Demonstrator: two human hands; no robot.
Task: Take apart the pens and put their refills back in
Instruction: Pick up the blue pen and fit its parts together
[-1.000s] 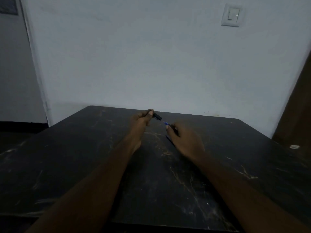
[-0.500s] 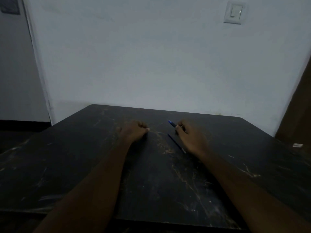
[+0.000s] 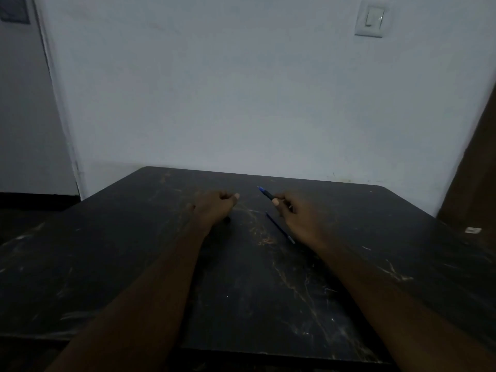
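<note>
the right hand pinches a blue-tipped pen section between thumb and fingers, its point aimed at the far edge of the surface. the left hand rests there too, its fingers curled into a fist round a dark pen part; only the end of that part shows under the hand. between the two hands, just beside the right one, a thin refill lies loose toward the far edge, slanting from far left to near right.

these pieces are likely very light, stiff plastic, smooth enough to roll or slip. the refill looks slender and should bend if squeezed mid-length, so it is best taken near one end with fingertips and fed in straight. the section is best held on its dark grip, clear of the tip.

no box or tray shows. the only holder is the pen's own body, and the dim light hides whether anything sits inside it.
</note>
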